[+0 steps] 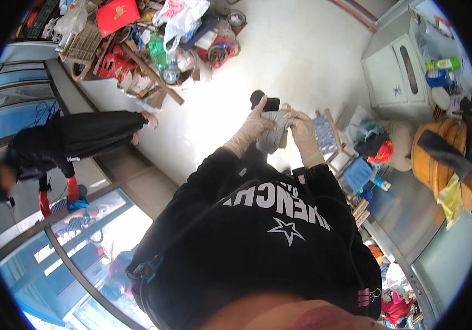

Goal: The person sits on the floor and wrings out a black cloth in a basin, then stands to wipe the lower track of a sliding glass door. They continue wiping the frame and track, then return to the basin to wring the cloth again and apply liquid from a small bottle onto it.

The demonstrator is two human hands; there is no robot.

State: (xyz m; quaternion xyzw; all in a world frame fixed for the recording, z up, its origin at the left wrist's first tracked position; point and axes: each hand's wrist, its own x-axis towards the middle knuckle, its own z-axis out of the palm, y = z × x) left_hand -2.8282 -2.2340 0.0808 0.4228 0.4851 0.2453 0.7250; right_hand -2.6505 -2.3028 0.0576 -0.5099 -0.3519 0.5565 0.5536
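Note:
Both my hands wear pale beige gloves and meet in front of my black sweatshirt. My left hand grips the left side of a crumpled grey cloth. My right hand holds the same cloth from the right, fingers curled over its top. The cloth hangs bunched between the two hands above the pale floor. A dark shoe shows just beyond the hands.
Another person in black bends at the left, red-gloved hand on a blue cloth against a glass pane. A clutter pile lies at the back. A white cabinet, an orange wooden tub and a small stool stand at the right.

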